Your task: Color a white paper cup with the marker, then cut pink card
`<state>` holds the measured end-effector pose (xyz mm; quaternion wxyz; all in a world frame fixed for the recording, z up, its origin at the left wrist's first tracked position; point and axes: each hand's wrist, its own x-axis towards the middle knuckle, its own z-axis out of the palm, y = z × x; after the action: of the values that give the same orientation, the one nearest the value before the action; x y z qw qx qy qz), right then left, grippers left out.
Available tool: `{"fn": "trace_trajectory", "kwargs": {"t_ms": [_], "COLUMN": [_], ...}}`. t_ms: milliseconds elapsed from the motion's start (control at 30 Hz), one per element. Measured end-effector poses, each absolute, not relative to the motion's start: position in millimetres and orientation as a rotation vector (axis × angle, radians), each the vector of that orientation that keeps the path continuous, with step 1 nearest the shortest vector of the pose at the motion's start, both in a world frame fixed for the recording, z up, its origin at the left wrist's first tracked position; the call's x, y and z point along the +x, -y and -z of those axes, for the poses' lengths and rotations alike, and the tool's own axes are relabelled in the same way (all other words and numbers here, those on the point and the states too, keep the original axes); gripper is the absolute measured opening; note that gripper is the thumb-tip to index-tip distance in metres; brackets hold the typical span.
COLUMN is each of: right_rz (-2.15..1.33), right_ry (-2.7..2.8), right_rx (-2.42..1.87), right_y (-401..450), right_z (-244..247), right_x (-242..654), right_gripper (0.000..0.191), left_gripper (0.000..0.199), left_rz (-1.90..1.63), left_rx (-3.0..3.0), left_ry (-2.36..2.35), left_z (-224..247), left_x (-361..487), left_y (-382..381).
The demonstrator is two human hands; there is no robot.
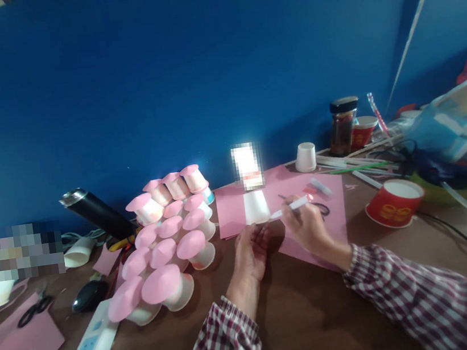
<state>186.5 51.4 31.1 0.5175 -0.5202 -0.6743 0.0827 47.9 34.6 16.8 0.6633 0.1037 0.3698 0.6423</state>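
White paper cup (256, 206) near the front edge of the pink paper sheets (232, 215) on the desk (305, 326). Fingertips of the left hand (250, 253) touch its near rim; whether they clamp it cannot be told. The right hand (309, 225) is closed around 1 white marker (301, 202), tip beside the cup. Pink-coned cups (169, 226) stand beyond the sheets' left edge.

Light is moderate, leaving the blue wall (218, 56) deep and the table (313, 325) dim, with shade beside the left hand (250, 250). A soft shadow falls left of the dark jar (339, 133). Glare blooms around a pixelated white patch (247, 166). The right sleeve (430, 292) blurs; the bag (459, 122) stretches, hazy, at the edge.
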Motion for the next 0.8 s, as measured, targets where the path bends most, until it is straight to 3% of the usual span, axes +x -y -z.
{"fn": "trace_trajectory", "kwargs": {"t_ms": [333,800], "right_rz": [-0.613,-0.681], "right_ry": [1.269,1.364], "right_rx": [-1.031,-1.060], "right_y": [-49.8,-55.9], "right_z": [-30.0,-21.5], "right_x": [183.0,182.2], "right_gripper": [0.024,0.034], "left_gripper": [0.010,0.009], "left_rz": [-1.473,-1.337], "left_rx": [0.122,0.224], "left_ry": [-0.791,-0.686], "left_z": [-20.3,-26.3], "left_x": [45.8,55.5], "left_y": [-35.9,-25.9]}}
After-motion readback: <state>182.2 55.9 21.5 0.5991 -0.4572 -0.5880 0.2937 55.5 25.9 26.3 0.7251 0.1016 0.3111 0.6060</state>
